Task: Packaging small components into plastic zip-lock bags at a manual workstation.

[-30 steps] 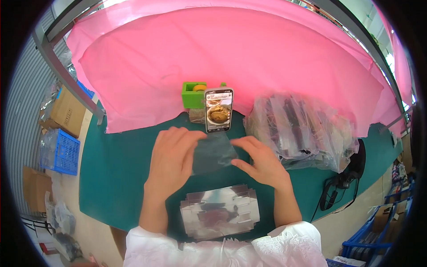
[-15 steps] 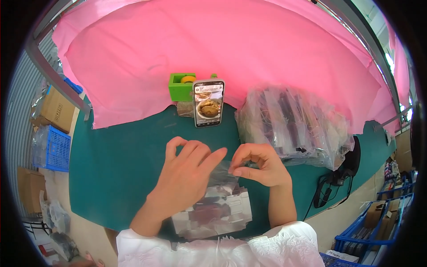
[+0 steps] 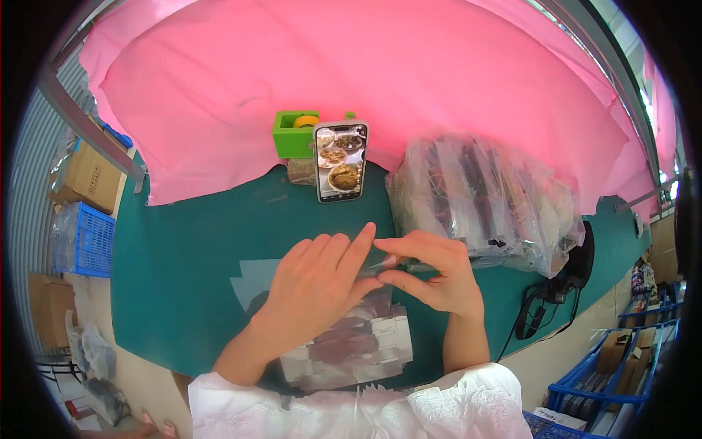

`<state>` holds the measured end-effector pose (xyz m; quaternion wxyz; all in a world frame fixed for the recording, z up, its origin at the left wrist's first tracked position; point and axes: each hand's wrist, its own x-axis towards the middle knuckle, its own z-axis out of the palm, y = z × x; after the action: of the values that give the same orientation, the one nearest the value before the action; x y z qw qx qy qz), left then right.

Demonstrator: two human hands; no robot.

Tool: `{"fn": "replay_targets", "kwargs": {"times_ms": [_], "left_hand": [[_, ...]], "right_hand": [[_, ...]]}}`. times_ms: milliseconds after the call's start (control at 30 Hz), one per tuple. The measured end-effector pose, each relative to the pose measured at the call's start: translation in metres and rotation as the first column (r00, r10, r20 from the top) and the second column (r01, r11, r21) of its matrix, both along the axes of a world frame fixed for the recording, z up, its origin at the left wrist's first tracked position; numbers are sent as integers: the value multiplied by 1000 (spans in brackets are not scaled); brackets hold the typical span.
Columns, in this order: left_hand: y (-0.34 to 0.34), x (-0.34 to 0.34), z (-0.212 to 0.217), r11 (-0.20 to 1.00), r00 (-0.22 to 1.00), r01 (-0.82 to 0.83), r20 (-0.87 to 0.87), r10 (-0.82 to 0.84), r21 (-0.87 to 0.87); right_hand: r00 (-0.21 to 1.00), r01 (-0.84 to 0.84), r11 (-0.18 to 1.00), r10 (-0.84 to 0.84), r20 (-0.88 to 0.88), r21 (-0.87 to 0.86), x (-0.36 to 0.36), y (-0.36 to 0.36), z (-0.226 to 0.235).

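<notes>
A thin clear plastic piece [image 3: 251, 276], perhaps a bag or film, stretches beneath my left hand [image 3: 311, 282] and shows again between the two hands. My left hand is open over it, palm down, with fingers stretched and the thumb apart from the index finger. My right hand [image 3: 437, 276] is closed at the plastic's right side, its bent fingers and thumb gripping the edge. Just below the hands, in front of my body, lies a stack of flat, clear and whitish cut-out plastic pieces [image 3: 347, 358]. My left wrist covers part of that stack.
A phone [image 3: 341, 162] leans against a green tape holder [image 3: 292, 137] at the back. A large clear bag of packed items [image 3: 482, 205] sits on the right of the green table [image 3: 183, 293]. Beside it lies a black strap with a cable [image 3: 552, 293]. Pink cloth [image 3: 365, 66] hangs behind.
My left hand has flattened, and the clear plastic now shows to its left. My right hand's thumb and index finger have spread a little. The phone picture has scrolled.
</notes>
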<state>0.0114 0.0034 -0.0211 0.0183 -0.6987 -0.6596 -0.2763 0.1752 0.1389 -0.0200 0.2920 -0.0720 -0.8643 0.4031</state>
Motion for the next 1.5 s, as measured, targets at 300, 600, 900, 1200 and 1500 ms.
{"fn": "replay_targets", "kwargs": {"times_ms": [300, 600, 900, 1200, 1500], "left_hand": [[-3, 2, -2, 995, 998, -41, -52, 36, -87], [-1, 2, -1, 991, 999, -49, -8, 48, -121], [0, -1, -4, 988, 998, -57, 20, 61, -145], [2, -3, -7, 984, 998, -26, 57, 36, -175], [-1, -9, -5, 961, 990, 52, 140, -14, -270]], "right_hand": [[998, 45, 961, -52, 21, 273, 0, -5, -3], [987, 89, 963, -120, 111, 255, 0, -14, 0], [976, 103, 943, -157, 152, 317, -4, -19, -2], [977, 107, 925, -165, 132, 364, -5, -17, -3], [987, 86, 919, -130, 91, 384, -8, -18, -7]]}}
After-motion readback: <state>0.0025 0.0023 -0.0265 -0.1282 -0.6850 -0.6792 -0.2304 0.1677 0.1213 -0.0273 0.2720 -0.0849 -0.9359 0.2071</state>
